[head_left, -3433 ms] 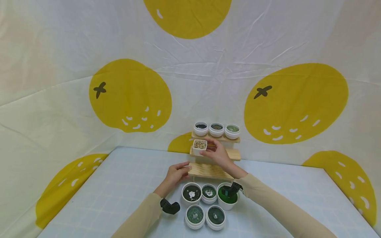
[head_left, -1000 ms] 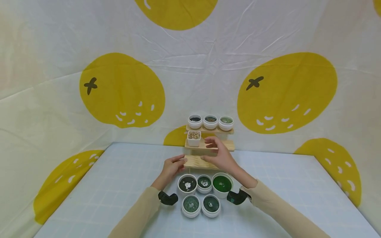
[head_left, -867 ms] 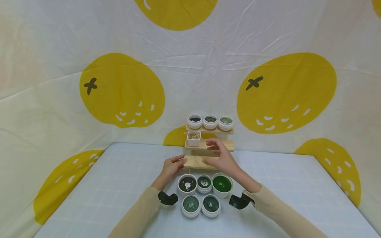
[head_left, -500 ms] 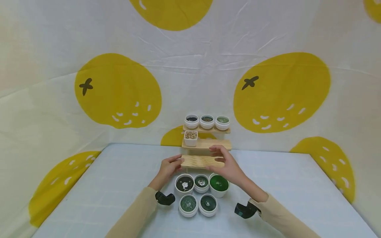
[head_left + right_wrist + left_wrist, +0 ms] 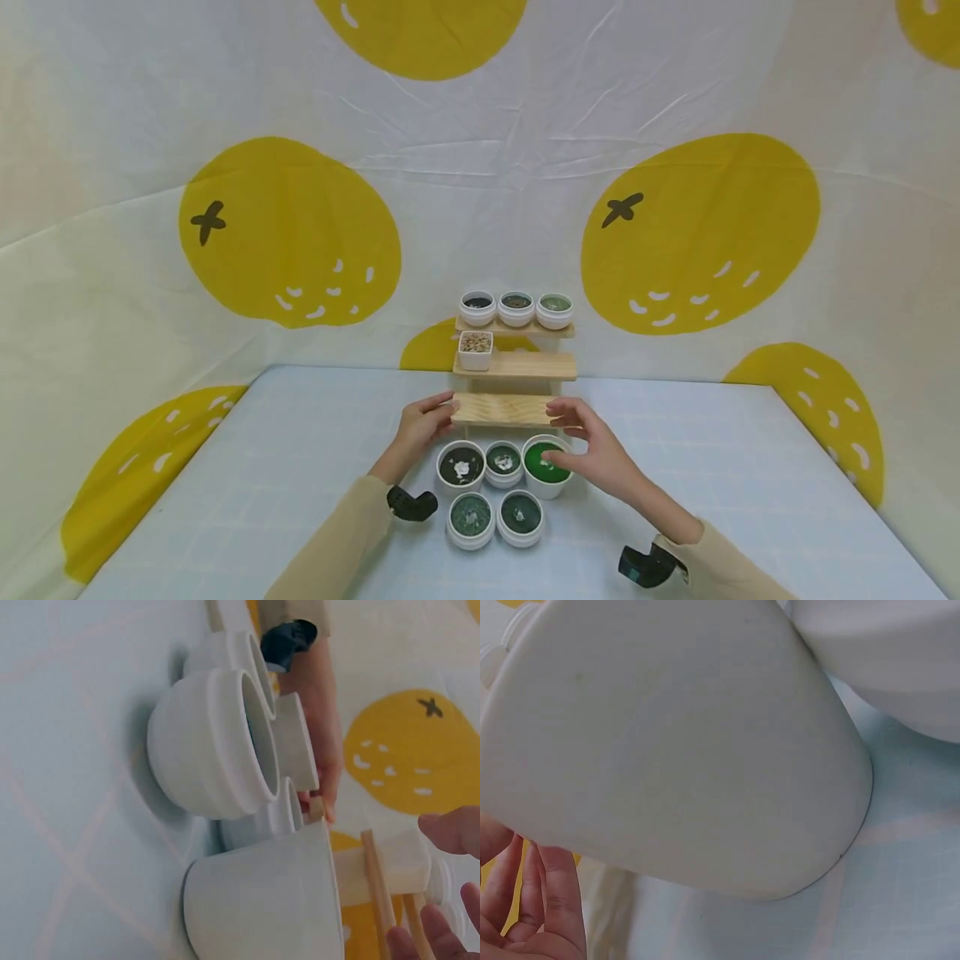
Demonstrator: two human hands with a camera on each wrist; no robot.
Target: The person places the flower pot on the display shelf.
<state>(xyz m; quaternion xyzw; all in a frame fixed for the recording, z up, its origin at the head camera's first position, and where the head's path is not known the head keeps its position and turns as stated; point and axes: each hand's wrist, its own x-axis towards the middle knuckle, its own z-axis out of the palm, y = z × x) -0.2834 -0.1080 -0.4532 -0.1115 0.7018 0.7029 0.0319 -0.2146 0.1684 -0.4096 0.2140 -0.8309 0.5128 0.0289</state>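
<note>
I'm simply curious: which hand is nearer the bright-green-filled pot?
Right: the right hand hovers partly over the pot; the left hand is at the left end of the lowest shelf.

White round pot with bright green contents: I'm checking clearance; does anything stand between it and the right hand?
Nothing visible does: in the head view, the right hand has its thumb overlapping the green-filled pot; the neighbouring small white round pot stands to its left, away from that hand.
</note>
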